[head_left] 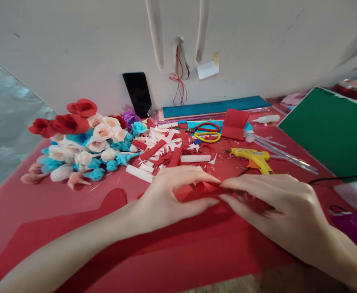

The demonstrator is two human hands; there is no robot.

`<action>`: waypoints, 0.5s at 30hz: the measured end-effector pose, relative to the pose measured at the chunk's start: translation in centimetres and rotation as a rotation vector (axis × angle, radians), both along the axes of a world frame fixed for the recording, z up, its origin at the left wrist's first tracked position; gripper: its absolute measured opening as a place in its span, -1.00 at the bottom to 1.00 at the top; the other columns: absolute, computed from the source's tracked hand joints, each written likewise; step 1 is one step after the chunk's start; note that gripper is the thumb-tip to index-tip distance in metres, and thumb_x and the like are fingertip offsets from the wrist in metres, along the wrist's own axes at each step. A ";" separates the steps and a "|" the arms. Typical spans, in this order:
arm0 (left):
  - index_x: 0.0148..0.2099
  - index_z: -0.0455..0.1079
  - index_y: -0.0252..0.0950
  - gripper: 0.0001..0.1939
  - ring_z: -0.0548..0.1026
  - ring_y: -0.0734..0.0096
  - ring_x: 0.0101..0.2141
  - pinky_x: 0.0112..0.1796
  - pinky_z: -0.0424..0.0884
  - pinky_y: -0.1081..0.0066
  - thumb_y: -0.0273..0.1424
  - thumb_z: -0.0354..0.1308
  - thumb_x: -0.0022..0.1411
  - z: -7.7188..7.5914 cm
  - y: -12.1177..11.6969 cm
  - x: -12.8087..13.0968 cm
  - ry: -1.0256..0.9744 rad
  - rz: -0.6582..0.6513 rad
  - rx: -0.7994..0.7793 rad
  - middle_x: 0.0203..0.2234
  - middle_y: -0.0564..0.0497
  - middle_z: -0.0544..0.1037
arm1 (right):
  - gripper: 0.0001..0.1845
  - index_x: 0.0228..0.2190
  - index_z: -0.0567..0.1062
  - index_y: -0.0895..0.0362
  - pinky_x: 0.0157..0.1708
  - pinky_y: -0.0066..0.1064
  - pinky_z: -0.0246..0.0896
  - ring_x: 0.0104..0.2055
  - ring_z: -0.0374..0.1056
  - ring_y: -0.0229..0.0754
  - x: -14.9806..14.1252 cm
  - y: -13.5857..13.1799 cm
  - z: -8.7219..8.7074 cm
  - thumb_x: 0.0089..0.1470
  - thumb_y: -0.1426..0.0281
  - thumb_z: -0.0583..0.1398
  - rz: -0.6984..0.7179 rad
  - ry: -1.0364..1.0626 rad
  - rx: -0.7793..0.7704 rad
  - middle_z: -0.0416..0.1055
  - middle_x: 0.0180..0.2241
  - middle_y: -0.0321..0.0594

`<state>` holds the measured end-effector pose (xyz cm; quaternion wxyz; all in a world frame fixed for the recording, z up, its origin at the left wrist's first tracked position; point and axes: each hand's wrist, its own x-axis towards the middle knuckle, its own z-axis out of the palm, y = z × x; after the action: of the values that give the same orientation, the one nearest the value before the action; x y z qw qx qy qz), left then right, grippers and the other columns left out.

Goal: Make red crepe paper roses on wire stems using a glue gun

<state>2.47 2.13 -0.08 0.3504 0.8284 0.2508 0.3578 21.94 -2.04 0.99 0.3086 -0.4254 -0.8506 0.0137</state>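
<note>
My left hand [169, 195] and my right hand [276, 207] meet over the red table [74, 203], both pinching a small red foam piece [201, 190] between thumb and fingers. The piece is partly folded and mostly hidden by my fingers. A large red foam sheet [166, 252] lies under my forearms. A yellow glue gun [253, 158] rests just beyond my right hand.
A pile of foam flowers [83, 142] in red, cream and blue sits at the left. Red and white scraps [166, 150], scissors [204, 131], clear glue sticks [276, 148], a green sheet [334, 130], a blue sheet [215, 106] and a black phone [138, 93] against the wall.
</note>
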 end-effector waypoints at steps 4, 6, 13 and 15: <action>-0.23 0.44 -0.31 -0.85 0.50 0.46 -0.36 -0.31 0.44 0.49 -0.50 0.19 0.08 -0.3 -0.1 0.2 -0.067 0.022 -0.009 -0.39 -0.01 0.57 | -0.96 -0.38 0.43 0.12 -0.52 -0.49 0.17 -0.51 0.38 -0.31 -0.1 -0.1 0.0 0.05 0.43 0.16 0.006 0.017 -0.014 0.49 -0.48 -0.31; -0.24 0.45 -0.32 -0.86 0.50 0.45 -0.36 -0.30 0.45 0.47 -0.51 0.18 0.08 -0.3 -0.2 0.2 -0.078 0.026 -0.021 -0.40 -0.02 0.57 | -0.96 -0.41 0.44 0.12 -0.54 -0.49 0.16 -0.52 0.38 -0.31 -0.1 -0.2 0.1 0.05 0.43 0.17 0.004 0.038 -0.030 0.48 -0.49 -0.32; -0.29 0.46 -0.33 -0.88 0.51 0.44 -0.38 -0.31 0.45 0.48 -0.52 0.20 0.05 -0.1 -0.6 0.3 -0.088 0.067 -0.103 -0.41 -0.03 0.57 | -0.99 -0.45 0.44 0.14 -0.53 -0.56 0.17 -0.54 0.34 -0.37 -0.2 0.1 0.2 -0.01 0.47 0.21 0.022 0.136 -0.078 0.47 -0.52 -0.34; -0.31 0.47 -0.33 -0.90 0.51 0.44 -0.39 -0.31 0.44 0.49 -0.52 0.21 0.04 0.0 -0.6 0.4 -0.074 0.101 -0.121 -0.42 -0.03 0.57 | -0.96 -0.45 0.45 0.13 -0.54 -0.58 0.16 -0.55 0.33 -0.38 -0.2 0.3 0.1 -0.03 0.50 0.22 0.022 0.180 -0.116 0.47 -0.52 -0.36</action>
<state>2.87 1.49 -0.04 0.3905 0.7782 0.3006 0.3894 21.73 -1.77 1.11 0.3582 -0.4303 -0.8219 0.1046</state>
